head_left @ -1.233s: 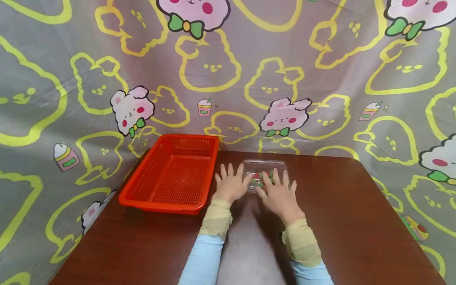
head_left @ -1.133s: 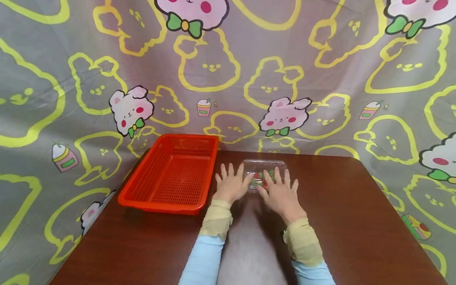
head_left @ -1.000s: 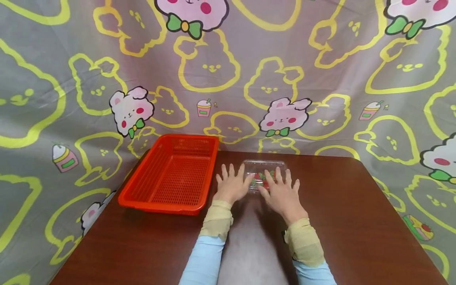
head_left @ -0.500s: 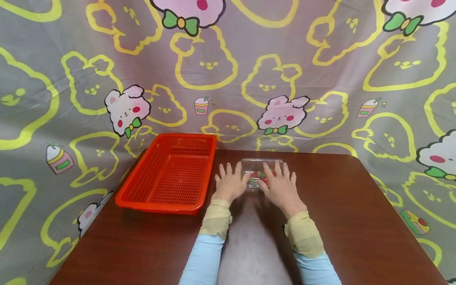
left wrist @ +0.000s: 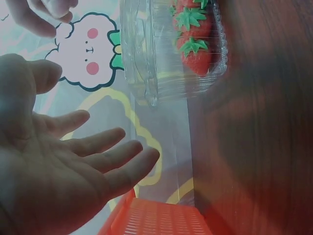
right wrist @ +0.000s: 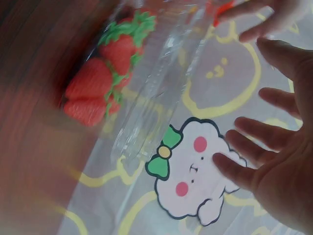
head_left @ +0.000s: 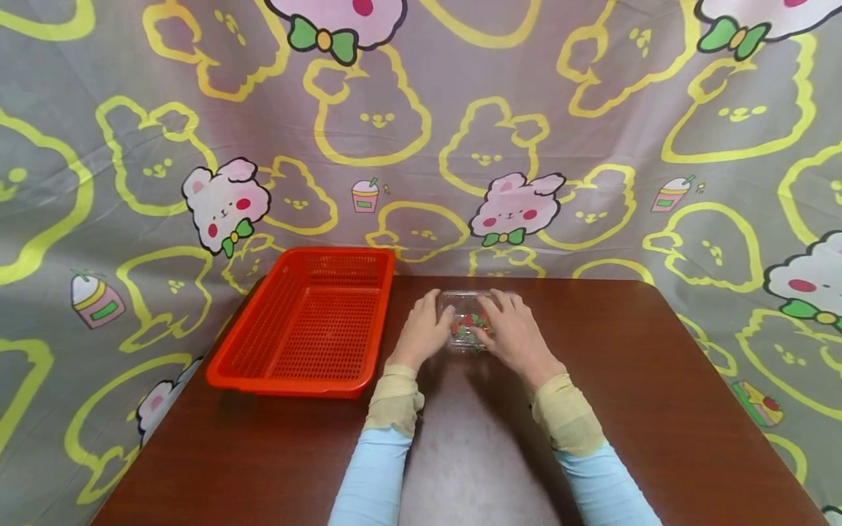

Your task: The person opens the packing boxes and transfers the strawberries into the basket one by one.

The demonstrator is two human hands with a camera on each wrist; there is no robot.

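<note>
Head view: a clear plastic box (head_left: 468,321) of red strawberries (head_left: 464,322) with green tops stands on the brown bench (head_left: 631,380), toward its far edge, right of an orange mesh basket (head_left: 309,325). No label, brand or writing can be read on the box or the basket. The left hand (head_left: 423,332) is at the box's left side and the right hand (head_left: 511,332) at its right side, fingers reaching over the lid; whether they touch it cannot be told from this view. Both wrist views show the fingers spread and fairly straight, palms facing the box with a gap between, gripping nothing. Sleeves are pale blue with yellowish cuffs (head_left: 395,398).

Backdrop: a grey printed cloth (head_left: 592,146) with yellow bear outlines, pink-cheeked white bunnies with green bows, and small drink cups; no legible text on it.
</note>
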